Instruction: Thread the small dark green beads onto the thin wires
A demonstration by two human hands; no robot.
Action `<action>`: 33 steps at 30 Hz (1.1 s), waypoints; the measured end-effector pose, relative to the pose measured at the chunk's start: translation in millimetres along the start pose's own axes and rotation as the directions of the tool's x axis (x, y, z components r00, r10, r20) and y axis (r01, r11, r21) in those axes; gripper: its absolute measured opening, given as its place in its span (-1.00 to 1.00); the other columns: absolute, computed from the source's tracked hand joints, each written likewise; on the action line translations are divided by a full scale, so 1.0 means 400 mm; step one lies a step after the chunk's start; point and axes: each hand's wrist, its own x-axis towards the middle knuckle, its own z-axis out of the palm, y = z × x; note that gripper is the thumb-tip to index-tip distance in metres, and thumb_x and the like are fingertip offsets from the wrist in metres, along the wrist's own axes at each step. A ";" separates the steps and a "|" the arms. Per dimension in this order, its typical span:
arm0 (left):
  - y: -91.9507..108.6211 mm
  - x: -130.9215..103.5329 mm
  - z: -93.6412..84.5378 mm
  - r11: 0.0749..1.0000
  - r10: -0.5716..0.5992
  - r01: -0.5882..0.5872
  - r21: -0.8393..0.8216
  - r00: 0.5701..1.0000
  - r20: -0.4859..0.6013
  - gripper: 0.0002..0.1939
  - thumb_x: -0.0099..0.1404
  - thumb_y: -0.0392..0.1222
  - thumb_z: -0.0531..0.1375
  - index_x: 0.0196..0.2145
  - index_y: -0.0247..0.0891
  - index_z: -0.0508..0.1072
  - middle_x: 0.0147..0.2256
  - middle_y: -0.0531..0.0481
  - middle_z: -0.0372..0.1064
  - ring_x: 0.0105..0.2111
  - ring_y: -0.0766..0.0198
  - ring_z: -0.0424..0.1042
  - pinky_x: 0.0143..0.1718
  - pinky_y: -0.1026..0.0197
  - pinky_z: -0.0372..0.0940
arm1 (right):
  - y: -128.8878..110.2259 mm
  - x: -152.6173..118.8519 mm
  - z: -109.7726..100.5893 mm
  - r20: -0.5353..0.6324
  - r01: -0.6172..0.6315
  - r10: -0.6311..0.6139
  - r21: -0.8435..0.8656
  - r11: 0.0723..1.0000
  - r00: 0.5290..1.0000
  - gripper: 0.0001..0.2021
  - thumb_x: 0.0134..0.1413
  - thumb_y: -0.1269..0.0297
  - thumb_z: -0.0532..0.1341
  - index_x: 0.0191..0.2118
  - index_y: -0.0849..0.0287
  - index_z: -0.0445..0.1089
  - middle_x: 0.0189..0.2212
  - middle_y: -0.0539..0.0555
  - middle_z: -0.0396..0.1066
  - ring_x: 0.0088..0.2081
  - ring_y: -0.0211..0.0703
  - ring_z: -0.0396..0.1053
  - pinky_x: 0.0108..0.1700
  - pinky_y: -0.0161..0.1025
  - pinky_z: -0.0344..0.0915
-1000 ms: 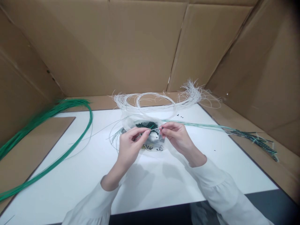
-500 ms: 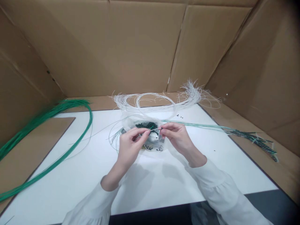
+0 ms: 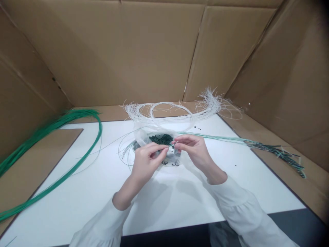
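Observation:
My left hand (image 3: 149,158) pinches a thin green and white strand (image 3: 172,144) between thumb and forefinger. Close to it on the right, my right hand (image 3: 193,148) is closed in a pinch on the same strand, with a small dark piece at its fingertips. Both hands are over an open clear plastic bag (image 3: 141,134) that holds many small dark beads (image 3: 161,139). Black lettering shows on the bag's front. The fingers partly cover the bag.
A coil of white strands (image 3: 172,118) lies behind the bag. Long green strands (image 3: 87,156) curve along the left. At the right lies a bundle of dark beaded strands (image 3: 285,156). Cardboard walls (image 3: 154,51) stand around the white board (image 3: 102,192).
My left hand has moved slightly right and down, closer to my right hand. Less of the strand shows between the fingertips, and more of the dark beads is visible.

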 end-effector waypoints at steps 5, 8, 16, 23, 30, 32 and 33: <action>0.004 -0.002 0.001 0.998 0.052 -0.052 0.047 0.999 -0.002 -0.84 0.16 -0.24 0.16 -0.39 -0.26 0.55 -0.55 0.04 0.39 -0.63 0.44 0.14 -0.56 0.36 0.09 | -0.001 -0.002 0.000 -0.001 0.013 -0.013 -0.018 1.000 1.000 -0.86 -0.33 0.37 0.38 -0.48 0.14 0.50 -0.51 0.02 0.50 -0.54 -0.29 0.37 -0.53 -0.36 0.28; 0.005 -0.002 0.000 0.997 0.063 -0.062 0.049 0.998 -0.014 -0.85 0.16 -0.25 0.16 -0.40 -0.27 0.55 -0.56 0.04 0.39 -0.63 0.44 0.15 -0.57 0.37 0.09 | -0.002 -0.002 0.001 -0.003 0.012 -0.012 -0.032 0.999 1.000 -0.86 -0.34 0.36 0.39 -0.49 0.14 0.49 -0.51 0.02 0.50 -0.54 -0.28 0.37 -0.53 -0.35 0.29; 0.005 -0.002 0.002 0.995 0.075 -0.073 0.061 0.997 -0.026 -0.85 0.16 -0.25 0.16 -0.40 -0.25 0.55 -0.57 0.05 0.39 -0.64 0.44 0.15 -0.57 0.37 0.10 | -0.002 -0.004 0.002 0.001 0.013 -0.013 -0.034 0.999 1.000 -0.86 -0.34 0.38 0.39 -0.49 0.14 0.49 -0.51 0.02 0.50 -0.53 -0.28 0.38 -0.53 -0.36 0.29; 0.005 -0.002 0.002 0.994 0.082 -0.080 0.069 0.996 -0.025 -0.86 0.15 -0.26 0.17 -0.40 -0.26 0.55 -0.59 0.06 0.38 -0.64 0.45 0.14 -0.58 0.37 0.10 | -0.011 -0.006 0.005 -0.001 0.022 -0.022 -0.048 0.999 1.000 -0.87 -0.36 0.38 0.39 -0.51 0.13 0.49 -0.52 0.01 0.50 -0.54 -0.30 0.37 -0.53 -0.37 0.29; 0.009 -0.001 0.002 0.994 0.048 -0.047 0.097 0.999 -0.002 -0.84 0.16 -0.23 0.15 -0.40 -0.26 0.55 -0.58 0.04 0.39 -0.64 0.43 0.15 -0.56 0.36 0.11 | -0.018 -0.012 0.013 0.021 0.046 -0.043 -0.202 0.978 0.999 -0.88 -0.33 0.30 0.38 -0.51 0.15 0.50 -0.50 0.05 0.49 -0.50 -0.23 0.40 -0.44 -0.29 0.35; 0.007 0.000 0.004 0.995 0.034 -0.035 0.097 0.999 0.010 -0.83 0.16 -0.22 0.15 -0.39 -0.25 0.55 -0.57 0.04 0.40 -0.64 0.43 0.16 -0.56 0.36 0.12 | -0.014 -0.012 0.012 0.021 0.060 -0.057 -0.236 0.970 0.998 -0.88 -0.31 0.29 0.37 -0.50 0.15 0.50 -0.49 0.06 0.49 -0.48 -0.21 0.40 -0.43 -0.28 0.35; 0.006 0.000 0.005 0.995 0.031 -0.032 0.094 0.999 0.019 -0.83 0.16 -0.22 0.14 -0.38 -0.24 0.55 -0.56 0.03 0.40 -0.64 0.43 0.16 -0.56 0.35 0.12 | -0.011 -0.012 0.011 0.018 0.061 -0.059 -0.252 0.966 0.998 -0.87 -0.30 0.28 0.37 -0.49 0.16 0.50 -0.48 0.06 0.49 -0.47 -0.20 0.39 -0.42 -0.27 0.35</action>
